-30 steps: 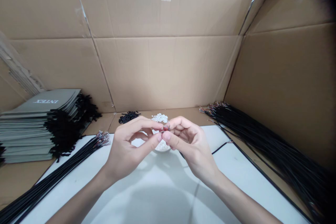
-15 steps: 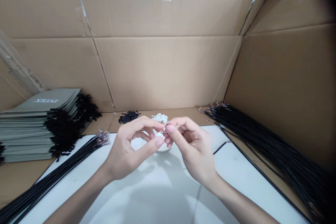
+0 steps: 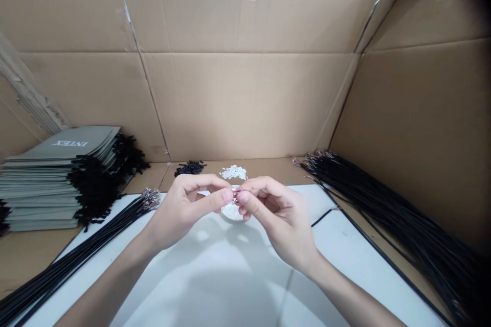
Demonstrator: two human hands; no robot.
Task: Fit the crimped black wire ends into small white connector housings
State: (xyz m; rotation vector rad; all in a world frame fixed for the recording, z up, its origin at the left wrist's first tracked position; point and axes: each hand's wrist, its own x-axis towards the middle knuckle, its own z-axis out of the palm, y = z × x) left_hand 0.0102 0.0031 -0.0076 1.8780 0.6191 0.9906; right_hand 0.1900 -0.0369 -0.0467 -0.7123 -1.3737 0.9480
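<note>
My left hand [image 3: 192, 209] and my right hand [image 3: 282, 214] meet fingertip to fingertip above the middle of the white table [image 3: 215, 271]. Thin reddish wire ends [image 3: 235, 195] show between them. The right thumb and forefinger pinch these wires. On the left, thumb and forefinger are pressed together at the same spot; what exactly they grip is too small to tell. Just behind and below the fingers is a round white dish [image 3: 233, 212], partly hidden by them. A black cable [image 3: 324, 216] lies on the table beyond my right hand.
Small white parts [image 3: 233, 172] and short black pieces [image 3: 191, 167] lie in piles at the back. Black cable bundles lie left [image 3: 115, 230] and right [image 3: 383, 209]. Grey INTEX sleeves [image 3: 42, 184] are stacked far left. Cardboard walls [image 3: 245, 102] enclose the back and right.
My left thumb and forefinger have closed together at the wire ends. Both hands now sit slightly lower, and more of the white pile and the dish shows.
</note>
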